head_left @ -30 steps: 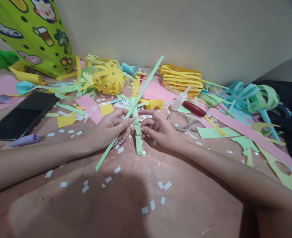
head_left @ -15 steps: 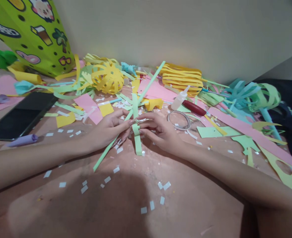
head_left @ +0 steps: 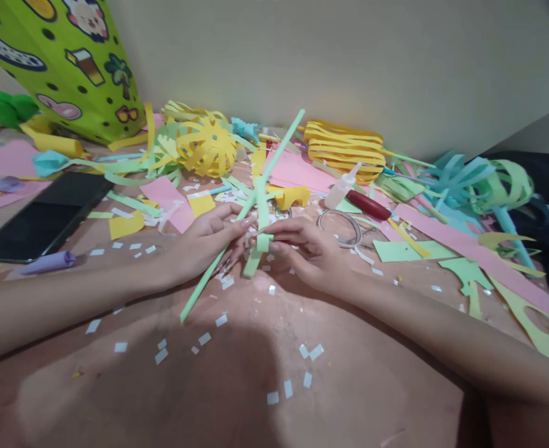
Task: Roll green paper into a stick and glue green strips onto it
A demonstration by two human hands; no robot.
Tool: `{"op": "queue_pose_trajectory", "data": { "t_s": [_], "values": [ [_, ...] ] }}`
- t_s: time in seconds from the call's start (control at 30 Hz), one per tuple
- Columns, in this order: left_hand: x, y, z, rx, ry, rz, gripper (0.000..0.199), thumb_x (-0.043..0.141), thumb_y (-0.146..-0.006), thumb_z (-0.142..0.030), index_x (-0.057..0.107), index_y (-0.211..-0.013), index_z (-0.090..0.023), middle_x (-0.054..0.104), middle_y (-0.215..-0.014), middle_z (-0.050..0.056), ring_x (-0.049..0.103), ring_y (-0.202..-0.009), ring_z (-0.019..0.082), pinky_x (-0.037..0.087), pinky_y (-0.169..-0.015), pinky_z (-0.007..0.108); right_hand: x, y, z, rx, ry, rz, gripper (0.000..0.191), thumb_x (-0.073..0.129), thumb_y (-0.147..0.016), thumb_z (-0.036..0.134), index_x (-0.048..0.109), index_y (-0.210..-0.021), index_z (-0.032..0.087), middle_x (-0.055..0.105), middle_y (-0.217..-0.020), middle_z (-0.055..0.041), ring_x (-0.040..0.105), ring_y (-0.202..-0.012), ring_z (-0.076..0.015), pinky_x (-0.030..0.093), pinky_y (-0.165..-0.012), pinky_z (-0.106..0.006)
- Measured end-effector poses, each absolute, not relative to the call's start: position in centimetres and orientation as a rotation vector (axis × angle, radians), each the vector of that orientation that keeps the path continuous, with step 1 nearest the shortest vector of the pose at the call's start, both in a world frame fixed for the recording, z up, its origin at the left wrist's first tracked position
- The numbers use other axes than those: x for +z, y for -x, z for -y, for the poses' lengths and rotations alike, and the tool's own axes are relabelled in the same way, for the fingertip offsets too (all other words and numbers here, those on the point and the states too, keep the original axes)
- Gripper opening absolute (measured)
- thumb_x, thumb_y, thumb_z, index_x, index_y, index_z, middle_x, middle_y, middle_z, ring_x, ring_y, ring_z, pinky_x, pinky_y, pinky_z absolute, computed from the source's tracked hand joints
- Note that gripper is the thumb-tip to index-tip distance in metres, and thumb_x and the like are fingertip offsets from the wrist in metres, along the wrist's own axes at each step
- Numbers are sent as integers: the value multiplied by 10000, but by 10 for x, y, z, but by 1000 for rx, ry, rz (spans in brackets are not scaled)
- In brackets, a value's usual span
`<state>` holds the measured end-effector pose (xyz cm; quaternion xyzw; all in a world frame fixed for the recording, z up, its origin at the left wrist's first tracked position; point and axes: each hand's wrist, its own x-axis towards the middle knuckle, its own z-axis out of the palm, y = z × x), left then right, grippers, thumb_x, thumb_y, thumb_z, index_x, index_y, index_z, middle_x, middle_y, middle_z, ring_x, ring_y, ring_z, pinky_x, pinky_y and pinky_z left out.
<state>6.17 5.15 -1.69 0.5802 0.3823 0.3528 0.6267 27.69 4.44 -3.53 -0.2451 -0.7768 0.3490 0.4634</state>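
My left hand (head_left: pixel 213 241) is closed round a thin pale-green paper stick (head_left: pixel 200 292), which slants from the lower left up to the right. A pale-green paper strip (head_left: pixel 261 202) with a small folded loop in its middle crosses in front of the stick. My right hand (head_left: pixel 308 252) pinches this strip at the loop between thumb and fingers. The fingertips of both hands nearly meet there, and some of the left fingers lie behind the stick.
Behind my hands lie paper scraps, a yellow paper lantern shape (head_left: pixel 205 146), a glue bottle (head_left: pixel 343 186), a red-handled tool (head_left: pixel 368 205) and a tape ring (head_left: pixel 340 228). A phone (head_left: pixel 45 214) lies left, near a green patterned bag (head_left: pixel 76 74). Small white paper bits dot the table (head_left: pixel 200 398).
The strip's lower end has swung left towards the stick, and the strip now tilts. My right fingers have shifted slightly at the loop. The whole view has drifted a little.
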Motion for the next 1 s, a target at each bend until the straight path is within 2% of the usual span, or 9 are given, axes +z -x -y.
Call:
{"op": "queue_pose_trajectory", "data": {
  "t_s": [0.2,0.33,0.47,0.57,0.63,0.7,0.77,0.9,1.0],
  "values": [
    [-18,-61,-54,801,-1354,-915,126,522,-1040,-317,469,-992,-214,583,-466,-93,464,-309,67,396,-335,121,-28,-283,-51,598,572,1913,303,595,-974,142,663,-1248,253,750,-1215,-38,757,-1047,-151,652,-901,-280],
    [-14,-61,-52,808,-1336,-938,200,565,-1024,-380,479,-981,-204,580,-465,-91,480,-326,64,404,-339,112,-27,-285,-57,529,663,1912,241,626,-958,155,720,-1163,239,788,-1087,-26,759,-956,-139,641,-828,-267],
    [-13,-61,-49,831,-1336,-893,177,532,-1039,-349,494,-967,-192,555,-451,-93,436,-298,54,377,-324,112,-31,-285,-61,612,779,1914,168,644,-949,182,766,-1054,227,787,-944,-14,728,-830,-125,603,-749,-272],
    [-15,-61,-48,867,-1311,-841,146,565,-1026,-329,477,-1041,-213,552,-454,-110,454,-313,66,437,-364,135,-33,-284,-64,550,777,1893,125,716,-897,193,795,-975,251,721,-932,-18,679,-882,-139,572,-803,-312],
    [-15,-60,-48,875,-1304,-830,224,628,-995,-337,462,-1104,-233,575,-477,-115,488,-339,75,453,-378,137,-34,-283,-66,531,781,1875,87,753,-869,211,799,-921,263,681,-974,-25,657,-960,-158,554,-894,-364],
    [-15,-60,-48,853,-1319,-842,289,682,-963,-341,466,-1121,-234,585,-488,-112,507,-354,77,441,-373,127,-34,-281,-65,645,792,1845,41,749,-874,233,781,-884,255,687,-1041,-35,656,-1031,-176,534,-969,-410],
    [-15,-60,-47,839,-1337,-858,273,688,-957,-347,484,-1086,-220,573,-479,-106,500,-351,73,431,-368,122,-34,-279,-63,866,781,1766,53,735,-892,277,743,-870,230,707,-1102,-48,664,-1070,-184,531,-983,-413],
    [-14,-62,-47,827,-1347,-856,207,650,-977,-313,486,-1049,-210,570,-473,-98,498,-348,72,422,-368,121,-36,-273,-57,1327,738,1538,160,701,-931,359,637,-934,213,703,-927,-8,672,-845,-115,553,-787,-282],
    [-16,-63,-48,779,-1369,-843,206,654,-978,-296,479,-1046,-211,588,-476,-98,505,-348,63,403,-371,106,-37,-270,-53,1466,675,1530,133,674,-956,314,592,-949,210,681,-858,20,647,-753,-75,517,-694,-223]
  ]
}}
